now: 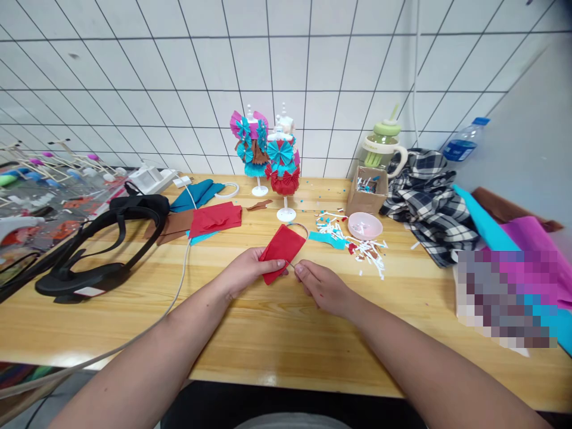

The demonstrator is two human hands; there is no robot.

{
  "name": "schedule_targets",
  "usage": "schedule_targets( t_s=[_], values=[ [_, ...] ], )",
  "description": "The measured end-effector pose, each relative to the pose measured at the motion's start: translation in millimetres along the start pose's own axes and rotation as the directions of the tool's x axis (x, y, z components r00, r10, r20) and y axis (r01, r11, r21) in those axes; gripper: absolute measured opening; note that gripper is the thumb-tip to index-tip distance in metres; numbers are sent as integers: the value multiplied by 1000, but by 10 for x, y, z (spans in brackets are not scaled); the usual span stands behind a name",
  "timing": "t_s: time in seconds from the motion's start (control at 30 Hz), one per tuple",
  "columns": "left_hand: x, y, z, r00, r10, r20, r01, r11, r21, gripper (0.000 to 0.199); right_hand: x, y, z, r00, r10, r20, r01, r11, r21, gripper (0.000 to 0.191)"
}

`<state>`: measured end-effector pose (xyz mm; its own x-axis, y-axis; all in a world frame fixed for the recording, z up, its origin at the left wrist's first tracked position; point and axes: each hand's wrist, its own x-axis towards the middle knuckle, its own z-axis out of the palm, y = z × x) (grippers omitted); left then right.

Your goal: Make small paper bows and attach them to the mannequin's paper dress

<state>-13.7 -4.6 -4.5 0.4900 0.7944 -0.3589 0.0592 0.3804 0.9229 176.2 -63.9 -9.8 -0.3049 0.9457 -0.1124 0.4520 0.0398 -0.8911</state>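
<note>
My left hand (pixel 252 270) pinches a folded red paper piece (pixel 285 245) over the middle of the table, thumb on top. My right hand (pixel 319 283) is closed on a thin metal tool (pixel 290 264) whose tip meets the red piece's right edge; its exact kind is too small to tell. Behind the red piece a thin ring (pixel 301 226) shows in part. Just beyond stand small dress forms in crinkled paper: one (pixel 283 161) in blue and red, another (pixel 254 146) in magenta, blue and brown.
On the wooden table (pixel 250 345), red sheets (pixel 215 218) and a black headset (pixel 111 271) lie left, with a cable running forward. Right are white paper bits (pixel 330 227), a pink bowl (pixel 365 226), a cardboard box (pixel 367 193), a green-lidded jug (pixel 382 146) and plaid cloth (pixel 420 196).
</note>
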Motion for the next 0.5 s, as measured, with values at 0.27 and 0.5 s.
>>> schedule_targets(
  t_s=[0.27,0.5],
  values=[
    [-8,13,25,1000,5,14,-5,999,36,23,11,22,16,1000,13,-1,-13,1000,4,37],
    [0,-6,24,999,26,36,-29,997,75,27,17,56,33,1000,-8,-16,9,1000,18,37]
  ],
)
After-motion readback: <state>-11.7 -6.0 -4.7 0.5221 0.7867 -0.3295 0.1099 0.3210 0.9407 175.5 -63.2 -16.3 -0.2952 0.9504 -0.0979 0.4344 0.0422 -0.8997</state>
